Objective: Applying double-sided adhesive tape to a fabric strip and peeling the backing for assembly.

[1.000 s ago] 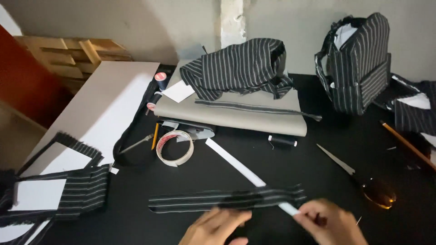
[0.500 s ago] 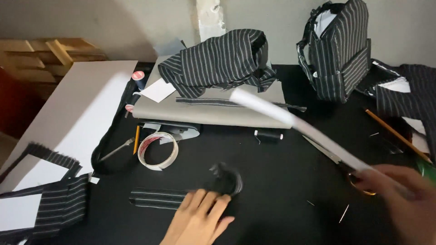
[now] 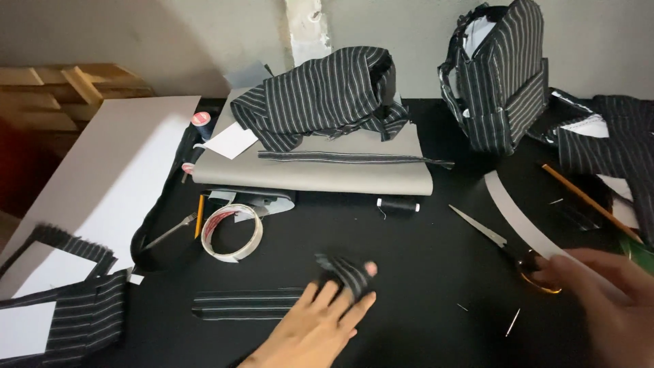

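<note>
black table (image 3: pixel 422 272) by grey wall; left hand (image 3: pixel 320 327) flat on striped strip (image 3: pixel 272 300), right hand (image 3: pixel 599 293) grips white strip (image 3: pixel 518 218).

Tape roll (image 3: pixel 232 232) left of scissors (image 3: pixel 507 245)

Left hand (image 3: pixel 320 327) flat, fingers spread; right hand (image 3: pixel 599 286) pinching (blurred).

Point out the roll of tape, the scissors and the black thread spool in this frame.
roll of tape (image 3: pixel 232 232), head view, on its white ring.
scissors (image 3: pixel 478 226), head view, on the bare blades.
black thread spool (image 3: pixel 398 204), head view, on its dark middle.
</note>
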